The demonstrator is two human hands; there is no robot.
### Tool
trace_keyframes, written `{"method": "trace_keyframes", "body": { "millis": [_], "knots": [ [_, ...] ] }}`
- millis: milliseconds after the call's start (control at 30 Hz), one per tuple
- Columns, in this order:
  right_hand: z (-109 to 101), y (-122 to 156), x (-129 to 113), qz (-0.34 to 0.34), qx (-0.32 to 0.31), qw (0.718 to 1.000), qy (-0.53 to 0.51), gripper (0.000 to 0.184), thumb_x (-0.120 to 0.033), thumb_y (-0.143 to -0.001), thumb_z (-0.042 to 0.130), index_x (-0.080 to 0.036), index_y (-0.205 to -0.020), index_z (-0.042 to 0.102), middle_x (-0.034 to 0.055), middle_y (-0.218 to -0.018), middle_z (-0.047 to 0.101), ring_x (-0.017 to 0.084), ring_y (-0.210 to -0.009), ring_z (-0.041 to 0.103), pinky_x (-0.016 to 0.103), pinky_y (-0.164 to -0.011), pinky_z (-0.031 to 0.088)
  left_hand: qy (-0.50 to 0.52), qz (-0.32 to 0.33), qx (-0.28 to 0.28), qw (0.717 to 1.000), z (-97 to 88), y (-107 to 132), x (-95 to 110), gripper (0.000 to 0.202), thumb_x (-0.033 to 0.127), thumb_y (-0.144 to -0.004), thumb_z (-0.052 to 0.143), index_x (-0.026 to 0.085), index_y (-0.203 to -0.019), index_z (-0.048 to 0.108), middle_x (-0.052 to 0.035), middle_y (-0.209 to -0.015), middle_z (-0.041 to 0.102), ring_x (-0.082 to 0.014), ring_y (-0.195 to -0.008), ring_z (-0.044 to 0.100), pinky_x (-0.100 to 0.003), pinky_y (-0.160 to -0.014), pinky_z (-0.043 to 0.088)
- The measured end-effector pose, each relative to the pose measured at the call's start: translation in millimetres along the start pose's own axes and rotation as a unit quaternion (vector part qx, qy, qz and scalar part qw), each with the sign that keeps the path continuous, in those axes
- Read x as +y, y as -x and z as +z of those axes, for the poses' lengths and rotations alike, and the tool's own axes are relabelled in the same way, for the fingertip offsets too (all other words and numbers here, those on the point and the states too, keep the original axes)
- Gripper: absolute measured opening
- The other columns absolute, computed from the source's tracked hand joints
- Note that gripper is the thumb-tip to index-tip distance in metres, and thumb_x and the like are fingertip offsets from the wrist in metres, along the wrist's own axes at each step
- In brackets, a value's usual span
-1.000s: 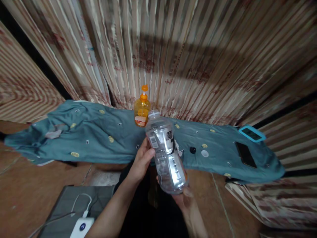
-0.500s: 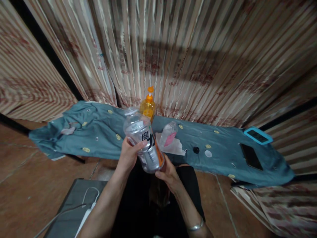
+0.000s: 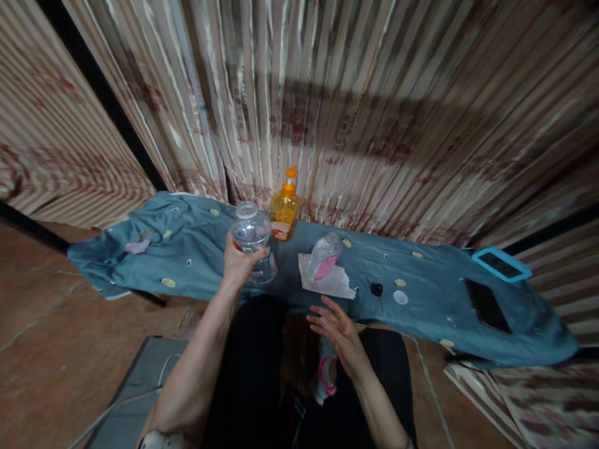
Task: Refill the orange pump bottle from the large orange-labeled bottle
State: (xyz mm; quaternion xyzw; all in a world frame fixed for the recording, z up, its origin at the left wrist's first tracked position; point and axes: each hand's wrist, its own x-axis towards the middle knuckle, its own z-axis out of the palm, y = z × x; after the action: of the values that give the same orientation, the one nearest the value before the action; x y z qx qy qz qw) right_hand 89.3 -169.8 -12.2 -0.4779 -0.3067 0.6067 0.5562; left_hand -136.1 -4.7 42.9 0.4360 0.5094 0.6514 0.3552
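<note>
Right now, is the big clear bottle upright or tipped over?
Upright, or nearly so: the left hand holds the big clear bottle with its neck uppermost and its base down.

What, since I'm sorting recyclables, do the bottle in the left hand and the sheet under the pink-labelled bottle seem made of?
Large bottle: probably clear, glossy plastic; see-through, with bright highlights.
Pale sheet: perhaps matte paper; no shine and a ragged, torn-looking edge, though thin cloth is possible.
</note>
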Motion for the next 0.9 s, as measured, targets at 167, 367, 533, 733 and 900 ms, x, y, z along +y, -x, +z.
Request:
{"method": "trace_keyframes", "body": {
  "millis": [167,367,533,733,900],
  "knots": [
    [-8.1,-0.3,3.8,0.001,0.024,1.000,0.002,0.059,-0.049,-0.075,0.084,-0.027,-0.125,0.063,0.0080,-0.117,0.073,0.024,-0.101,0.073,0.041,-0.091,0.056,-0.022,0.034,-0.009,0.999,5.5,-9.5,-19.8,0.088,0.021,-0.043,0.088,0.020,-0.124,0.054,-0.0065,-0.119,0.067,-0.0258,-0.112,0.066,-0.041,-0.107,0.048],
    [-14.4,3.1,5.2,0.001,0.044,0.999,0.007,0.057,-0.051,-0.074,0.084,-0.026,-0.121,0.066,0.0087,-0.115,0.074,0.024,-0.100,0.074,0.044,-0.092,0.057,-0.061,0.036,-0.016,0.997,2.1,-3.5,-37.3,0.096,0.023,-0.048,0.089,0.022,-0.134,0.048,-0.0091,-0.130,0.064,-0.0274,-0.123,0.062,-0.044,-0.115,0.043],
    [-18.6,3.6,9.8,-0.002,0.047,0.999,0.006,0.054,-0.051,-0.075,0.083,-0.026,-0.121,0.067,0.0085,-0.115,0.074,0.024,-0.100,0.073,0.044,-0.092,0.058,-0.040,0.028,-0.031,0.998,-4.9,1.2,-43.9,0.117,0.026,-0.045,0.093,0.022,-0.146,0.035,-0.0159,-0.150,0.050,-0.0312,-0.140,0.051,-0.046,-0.123,0.034],
    [-30.2,1.3,12.9,-0.002,0.041,0.999,0.021,0.054,-0.051,-0.074,0.085,-0.027,-0.119,0.068,0.0085,-0.115,0.074,0.024,-0.100,0.074,0.043,-0.090,0.060,-0.048,-0.008,0.036,0.998,-27.9,44.6,-39.8,0.101,0.039,-0.056,0.092,0.028,-0.142,0.040,-0.0139,-0.145,0.053,-0.0307,-0.140,0.050,-0.050,-0.121,0.036],
    [-40.7,0.6,3.9,-0.008,0.019,0.998,0.058,0.050,-0.049,-0.077,0.083,-0.029,-0.120,0.068,0.0082,-0.117,0.074,0.024,-0.104,0.073,0.044,-0.093,0.059,-0.016,-0.043,-0.053,0.998,-28.9,108.4,-27.4,0.055,0.046,-0.072,0.082,0.024,-0.118,0.061,-0.0080,-0.114,0.068,-0.0234,-0.109,0.069,-0.044,-0.107,0.052]
  ]
}}
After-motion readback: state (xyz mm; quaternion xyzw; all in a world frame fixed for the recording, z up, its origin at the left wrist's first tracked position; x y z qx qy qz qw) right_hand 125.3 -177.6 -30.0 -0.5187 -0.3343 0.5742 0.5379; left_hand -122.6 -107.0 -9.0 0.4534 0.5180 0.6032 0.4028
